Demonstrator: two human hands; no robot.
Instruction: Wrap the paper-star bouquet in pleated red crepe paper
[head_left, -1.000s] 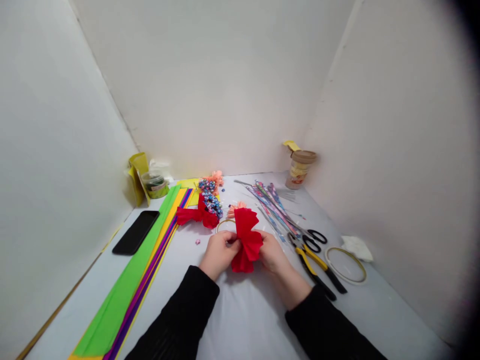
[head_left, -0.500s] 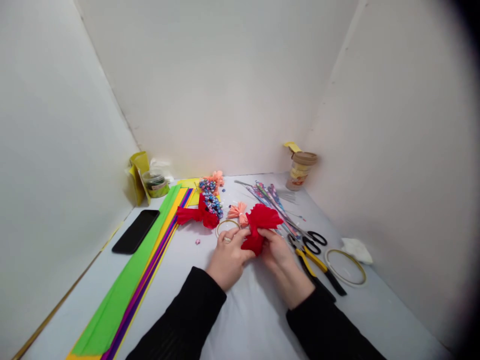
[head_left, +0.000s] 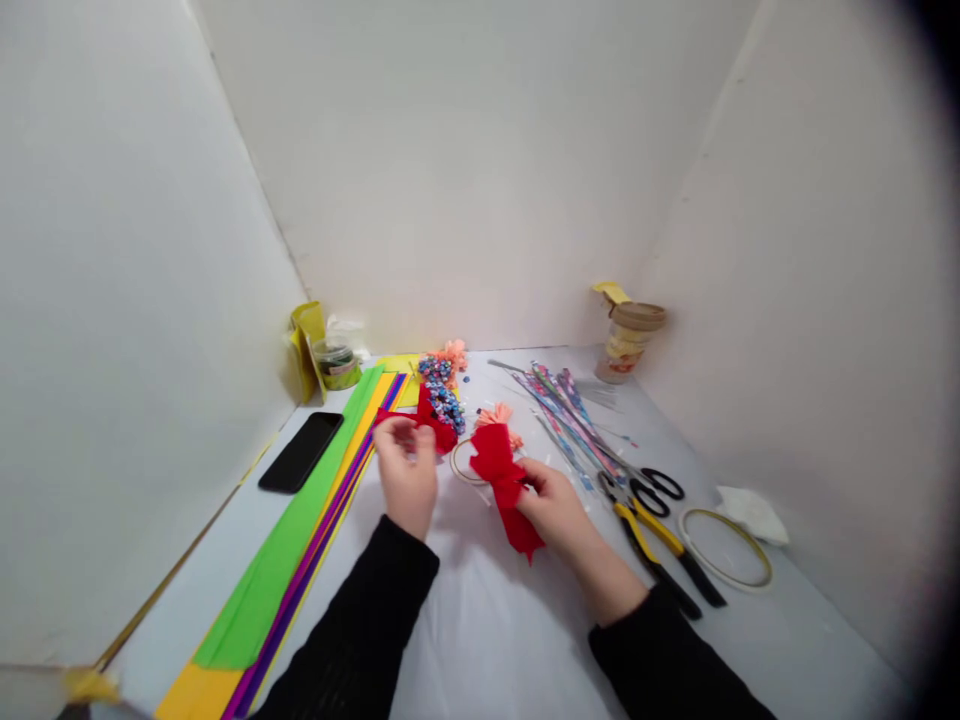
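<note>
My right hand (head_left: 551, 500) pinches a red crepe-paper bow (head_left: 517, 520) at its gathered middle, its two ends fanned out. My left hand (head_left: 409, 480) is away from that bow, fingers loosely bent and thumb apart, with nothing visible in it. It is in front of a second red crepe-paper bow (head_left: 444, 437) on the table and partly covers it; whether they touch I cannot tell. Behind the held bow are a peach paper bow (head_left: 495, 414) and a ring of tape (head_left: 459, 465), both partly hidden. A cluster of small blue patterned pieces (head_left: 448, 408) rests against the second red bow.
Coloured paper strips (head_left: 255, 590) and a phone (head_left: 301, 453) lie left. At right are patterned paper strips (head_left: 574, 400), scissors (head_left: 651, 492), yellow-handled pliers (head_left: 660, 540), a larger tape roll (head_left: 763, 570) and a tissue (head_left: 754, 512). A lidded cup (head_left: 630, 345) and a jar (head_left: 337, 367) stand behind.
My left hand has let go of the red bow and moved left toward the other red bow. My right hand keeps the bow, now turned with one end pointing down. The view has shifted slightly.
</note>
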